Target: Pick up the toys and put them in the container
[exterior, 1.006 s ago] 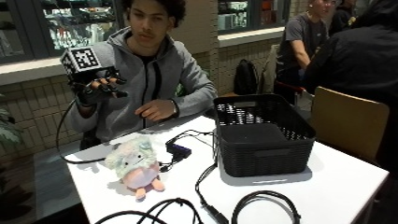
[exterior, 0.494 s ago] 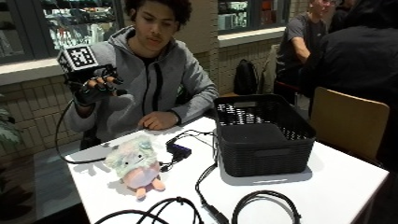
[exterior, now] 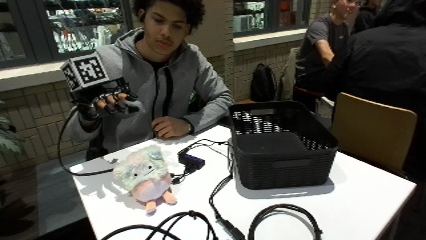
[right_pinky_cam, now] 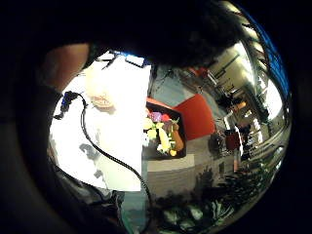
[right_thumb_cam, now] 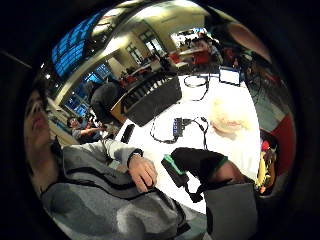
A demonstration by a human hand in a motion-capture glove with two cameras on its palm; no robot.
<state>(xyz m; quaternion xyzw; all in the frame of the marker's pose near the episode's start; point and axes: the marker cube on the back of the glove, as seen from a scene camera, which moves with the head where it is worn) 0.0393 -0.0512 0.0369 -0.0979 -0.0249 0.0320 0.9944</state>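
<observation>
From the outside view, I see my gloved right hand raised well above the table, fingers loosely curled and holding nothing. The plush toy lies on the table near its edge, well apart from the black basket. In the little-finger palm view, the toy shows pale on the table far below. The thumb-side view shows toy and basket apart. I'd judge it best to lower straight over the toy's body, avoiding the cables.
</observation>
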